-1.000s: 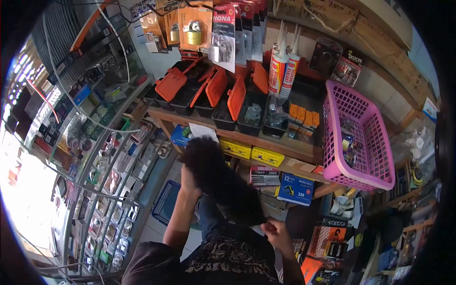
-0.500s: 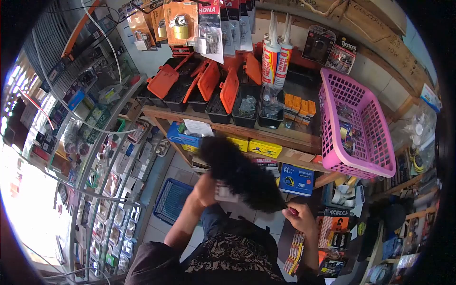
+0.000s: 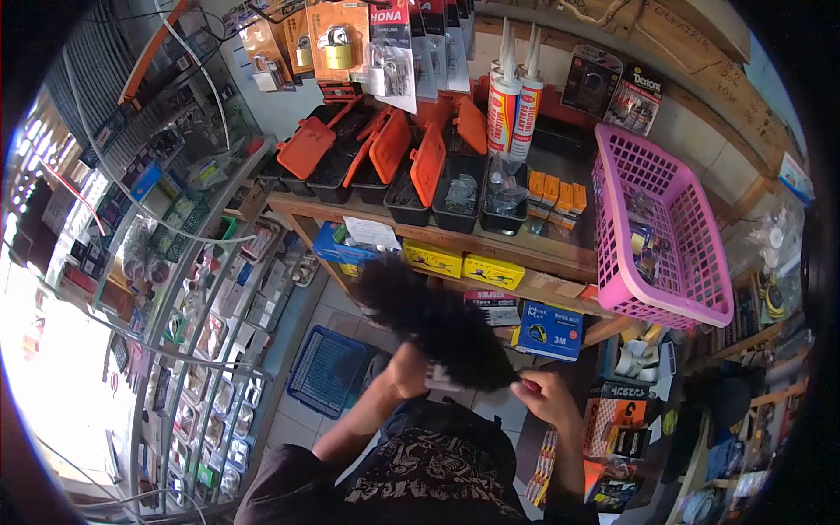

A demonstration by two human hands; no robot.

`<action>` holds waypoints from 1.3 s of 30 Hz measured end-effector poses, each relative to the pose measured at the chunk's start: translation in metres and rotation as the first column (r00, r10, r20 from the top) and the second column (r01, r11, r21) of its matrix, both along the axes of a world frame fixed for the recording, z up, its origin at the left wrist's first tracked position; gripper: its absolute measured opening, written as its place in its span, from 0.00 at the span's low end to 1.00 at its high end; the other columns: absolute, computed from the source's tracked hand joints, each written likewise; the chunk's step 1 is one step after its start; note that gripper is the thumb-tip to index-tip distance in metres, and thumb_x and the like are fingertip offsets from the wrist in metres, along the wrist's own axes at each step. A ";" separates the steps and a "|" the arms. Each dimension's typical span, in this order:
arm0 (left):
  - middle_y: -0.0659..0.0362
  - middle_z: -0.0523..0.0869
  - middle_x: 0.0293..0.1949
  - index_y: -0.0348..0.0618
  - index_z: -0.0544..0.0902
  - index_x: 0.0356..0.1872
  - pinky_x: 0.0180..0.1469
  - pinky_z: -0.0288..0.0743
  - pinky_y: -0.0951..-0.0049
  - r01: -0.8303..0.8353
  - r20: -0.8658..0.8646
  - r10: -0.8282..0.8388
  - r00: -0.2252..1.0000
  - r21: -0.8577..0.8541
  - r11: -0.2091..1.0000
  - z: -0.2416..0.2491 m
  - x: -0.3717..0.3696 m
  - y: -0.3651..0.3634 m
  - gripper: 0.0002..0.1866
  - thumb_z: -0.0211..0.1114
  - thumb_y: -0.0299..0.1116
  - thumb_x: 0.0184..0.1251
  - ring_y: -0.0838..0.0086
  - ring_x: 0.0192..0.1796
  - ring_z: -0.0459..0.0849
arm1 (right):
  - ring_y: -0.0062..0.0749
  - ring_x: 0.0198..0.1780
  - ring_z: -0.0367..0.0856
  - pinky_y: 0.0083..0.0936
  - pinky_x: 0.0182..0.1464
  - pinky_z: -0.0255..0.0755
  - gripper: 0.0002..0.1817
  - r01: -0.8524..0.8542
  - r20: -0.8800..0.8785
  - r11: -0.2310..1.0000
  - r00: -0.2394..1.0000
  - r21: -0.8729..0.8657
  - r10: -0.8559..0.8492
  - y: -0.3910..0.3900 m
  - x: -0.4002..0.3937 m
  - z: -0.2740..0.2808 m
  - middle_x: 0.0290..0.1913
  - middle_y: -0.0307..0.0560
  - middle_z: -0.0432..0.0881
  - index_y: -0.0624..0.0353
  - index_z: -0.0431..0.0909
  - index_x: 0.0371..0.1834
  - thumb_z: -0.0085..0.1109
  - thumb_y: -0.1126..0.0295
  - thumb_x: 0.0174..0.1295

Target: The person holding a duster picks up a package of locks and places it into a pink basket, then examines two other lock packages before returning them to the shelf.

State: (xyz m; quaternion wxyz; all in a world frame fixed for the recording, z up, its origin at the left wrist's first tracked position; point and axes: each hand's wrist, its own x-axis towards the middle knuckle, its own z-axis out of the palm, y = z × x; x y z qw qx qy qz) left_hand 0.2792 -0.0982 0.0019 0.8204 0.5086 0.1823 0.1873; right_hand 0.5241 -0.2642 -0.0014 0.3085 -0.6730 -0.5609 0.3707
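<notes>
A fluffy black feather duster [image 3: 442, 332] stretches across the space in front of my body. Its dark red handle [image 3: 528, 385] sits in my right hand [image 3: 547, 400], whose fingers are closed round it. My left hand [image 3: 406, 371] is closed on a pale, boxy object [image 3: 439, 379] beside the feathers. The duster covers most of that object, so its kind cannot be made out.
Ahead, a wooden shelf [image 3: 560, 249] bears black bins with orange lids [image 3: 426, 166], silicone sealant tubes [image 3: 503, 109] and a pink basket [image 3: 619, 284]. Padlock packs [image 3: 337, 52] hang above. A glass display case [image 3: 210, 306] stands left; a blue basket [image 3: 328, 372] rests on the floor.
The duster has shifted slightly left and down. My left hand has moved right, closer to my body, with the pale object. My right hand keeps its grip on the handle.
</notes>
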 end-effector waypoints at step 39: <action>0.52 0.75 0.63 0.44 0.70 0.67 0.68 0.65 0.53 -0.535 0.160 0.531 0.832 -0.019 0.845 -0.032 0.012 0.038 0.36 0.46 0.63 0.72 0.56 0.63 0.74 | 0.14 0.21 0.63 0.20 0.23 0.55 0.13 0.188 -0.397 0.982 0.902 0.010 -0.168 -0.023 -0.028 -0.026 0.19 0.37 0.70 0.61 0.69 0.23 0.58 0.70 0.65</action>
